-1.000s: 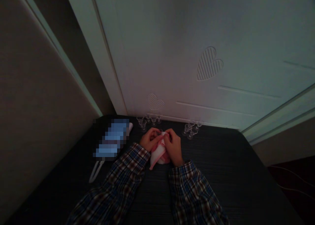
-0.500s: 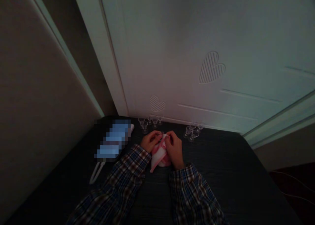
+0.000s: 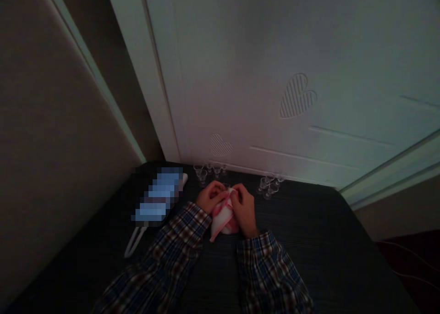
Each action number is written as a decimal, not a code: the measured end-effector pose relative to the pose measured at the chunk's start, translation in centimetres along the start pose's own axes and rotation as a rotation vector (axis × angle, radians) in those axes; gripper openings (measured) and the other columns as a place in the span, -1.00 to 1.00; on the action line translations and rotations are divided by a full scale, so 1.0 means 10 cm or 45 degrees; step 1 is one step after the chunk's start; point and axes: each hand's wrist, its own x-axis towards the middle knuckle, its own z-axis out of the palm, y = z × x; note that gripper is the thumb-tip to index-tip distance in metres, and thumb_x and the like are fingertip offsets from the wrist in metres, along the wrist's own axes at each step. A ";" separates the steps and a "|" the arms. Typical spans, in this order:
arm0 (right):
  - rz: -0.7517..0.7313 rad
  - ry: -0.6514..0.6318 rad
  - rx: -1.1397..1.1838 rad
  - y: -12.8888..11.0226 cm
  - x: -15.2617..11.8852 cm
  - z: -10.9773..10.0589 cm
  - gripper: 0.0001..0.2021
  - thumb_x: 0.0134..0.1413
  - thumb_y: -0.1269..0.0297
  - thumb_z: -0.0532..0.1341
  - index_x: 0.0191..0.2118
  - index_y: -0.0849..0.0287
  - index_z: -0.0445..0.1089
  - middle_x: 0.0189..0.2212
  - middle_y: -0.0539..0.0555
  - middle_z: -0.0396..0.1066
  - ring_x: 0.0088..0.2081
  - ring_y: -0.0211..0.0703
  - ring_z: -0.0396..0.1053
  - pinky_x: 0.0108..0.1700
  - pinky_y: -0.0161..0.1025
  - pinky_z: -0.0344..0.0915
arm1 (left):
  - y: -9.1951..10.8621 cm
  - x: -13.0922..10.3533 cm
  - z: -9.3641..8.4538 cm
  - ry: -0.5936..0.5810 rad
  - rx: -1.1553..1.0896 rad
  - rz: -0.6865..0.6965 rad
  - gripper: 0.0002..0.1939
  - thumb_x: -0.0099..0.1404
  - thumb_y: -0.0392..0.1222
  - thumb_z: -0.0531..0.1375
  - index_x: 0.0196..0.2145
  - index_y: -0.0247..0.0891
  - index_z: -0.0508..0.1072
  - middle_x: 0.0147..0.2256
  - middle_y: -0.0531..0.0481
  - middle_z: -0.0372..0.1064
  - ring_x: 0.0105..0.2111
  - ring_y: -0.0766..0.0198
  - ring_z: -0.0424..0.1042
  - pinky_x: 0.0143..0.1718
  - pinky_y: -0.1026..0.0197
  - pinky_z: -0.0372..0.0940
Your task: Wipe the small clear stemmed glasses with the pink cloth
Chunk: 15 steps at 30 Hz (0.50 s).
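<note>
Nearest to us are our plaid sleeves (image 3: pixel 161 259), lying along the dark table (image 3: pixel 309 240), cuffs close to the wrists. Between our two hands, on the table, sits a pink and white cloth (image 3: pixel 225 220), bunched up, with one corner trailing toward us. Our right hand (image 3: pixel 244 211) is nearly closed, its thumb and bent fingers pinching the cloth's upper part. Our left hand (image 3: pixel 209 198) has its fingers curled and its thumb at the cloth's top edge — whether it grips cloth or glass we cannot tell. A small clear glass (image 3: pixel 226 186) shows dimly between the fingertips, partly hidden.

To our left lies a phone (image 3: pixel 158 197), its bright screen blurred into blocks, with a pale strap (image 3: pixel 132 243) looping toward us. Farther off, near the table's back edge, we see two clusters of small stemmed glasses: the left glasses (image 3: pixel 202 176) and the right glasses (image 3: pixel 272 189), well apart. Behind them stands a white panel (image 3: pixel 240 75) — with striped hearts, one large (image 3: pixel 297 97), one small (image 3: pixel 221 145).
</note>
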 end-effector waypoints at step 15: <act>0.008 0.003 0.022 -0.03 0.00 0.00 -0.81 0.00 0.29 -0.04 -0.39 0.17 0.28 -0.53 -0.06 0.28 -0.48 -0.32 0.21 -0.42 -0.39 0.09 | 0.06 0.00 -0.01 0.080 0.054 -0.009 -0.64 0.08 0.01 0.11 -0.29 -0.34 0.42 -0.22 -0.12 0.39 -0.16 0.15 0.31 -0.06 0.12 0.17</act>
